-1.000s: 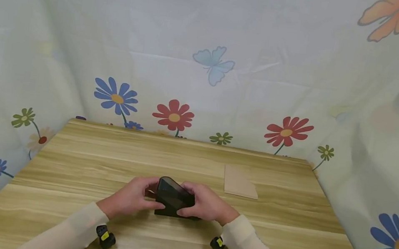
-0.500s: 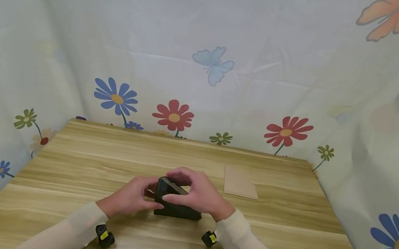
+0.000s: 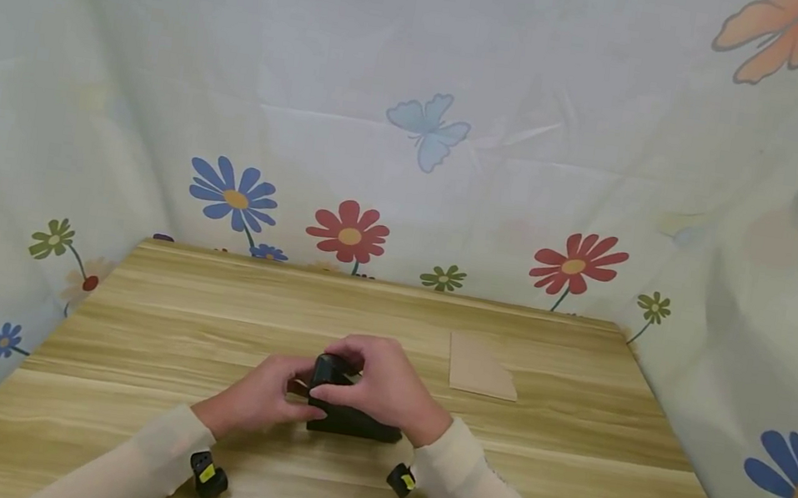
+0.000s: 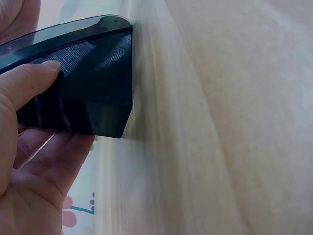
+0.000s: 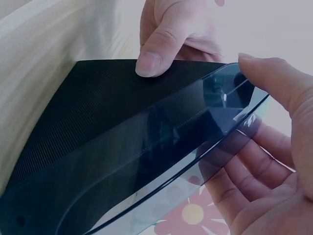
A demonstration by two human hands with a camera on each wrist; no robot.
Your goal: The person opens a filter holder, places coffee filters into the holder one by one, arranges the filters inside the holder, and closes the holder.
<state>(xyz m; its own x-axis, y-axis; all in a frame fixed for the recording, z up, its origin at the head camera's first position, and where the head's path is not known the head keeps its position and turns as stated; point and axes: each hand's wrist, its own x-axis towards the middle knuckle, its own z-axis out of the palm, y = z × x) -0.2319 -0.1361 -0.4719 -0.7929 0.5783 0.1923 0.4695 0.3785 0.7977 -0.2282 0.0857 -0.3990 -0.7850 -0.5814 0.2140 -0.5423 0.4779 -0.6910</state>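
Note:
A black, wedge-shaped coffee filter holder (image 3: pixel 357 423) with ribbed side faces stands on the table in front of me. Its smoky see-through lid (image 5: pixel 161 132) runs along the sloping upper side. My left hand (image 3: pixel 264 396) grips the holder's left end, thumb (image 4: pixel 36 81) on the ribbed near face and fingers on the far side. With thumb and fingers on opposite sides, my right hand (image 3: pixel 384 386) pinches the lid at its high end, close to the left hand. Beyond them lies a tan stack of cone coffee filters (image 3: pixel 480 367), flat on the table.
The wood-grain table (image 3: pixel 212 292) reaches back to a flower-printed white cloth (image 3: pixel 292 83), which also hangs at both sides. Small black cameras with yellow marks sit at the left wrist (image 3: pixel 208 476) and right wrist (image 3: pixel 402 480).
My right hand has moved left and up, from the holder's right part to the lid's high end, where it pinches. The left hand and the holder have stayed nearly still.

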